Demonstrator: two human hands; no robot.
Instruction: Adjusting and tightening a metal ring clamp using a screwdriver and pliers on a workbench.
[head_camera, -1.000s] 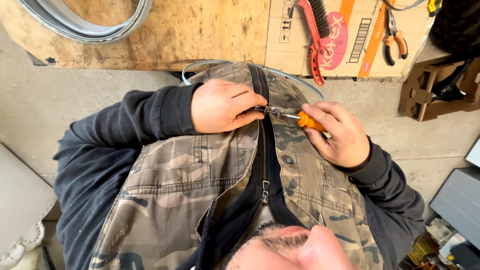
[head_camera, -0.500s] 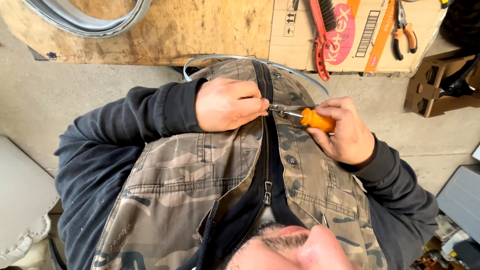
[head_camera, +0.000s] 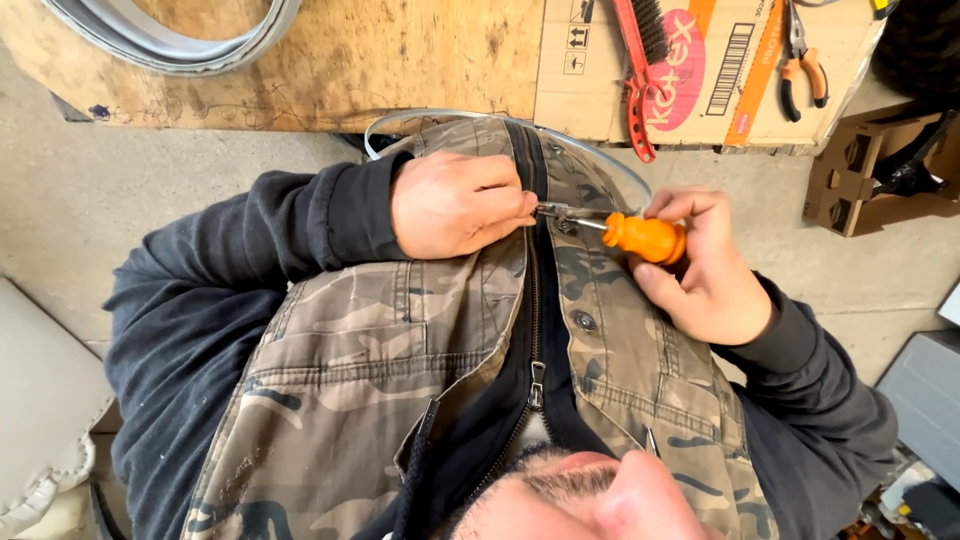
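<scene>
- Concrete floor (head_camera: 150, 210) forms the background; a plywood board (head_camera: 400, 60) lies at the top of the view with a flattened cardboard box (head_camera: 720, 100) on it.
- On the cardboard rest a red-handled wire brush (head_camera: 640, 70) and a pair of orange-handled pliers (head_camera: 805, 60); a grey curved rim (head_camera: 180, 45) sits at the top left corner.
- Left hand (head_camera: 460, 205): fingers curled shut, pinching a small metal part (head_camera: 556, 212) at the fingertips, held against the camouflage vest (head_camera: 380, 350) at chest level.
- Right hand (head_camera: 705, 265): closed around the orange handle of a screwdriver (head_camera: 645, 238), thumb and fingers wrapped on it; the shaft points left, and its tip meets the metal part.
- A thin curved metal hoop (head_camera: 600, 150) arcs behind both hands; whether the pinched part is fixed to it cannot be told.
- Step in hand, as judged: working a fastener on the pinched part with the screwdriver.
- The next move likely calls for steady counter-hold by the left hand while the right wrist turns the handle, tip kept seated.
- Pose: both forearms come in from the sides, elbows out, wrists bent inward, hands almost touching at the vest's centre line.
</scene>
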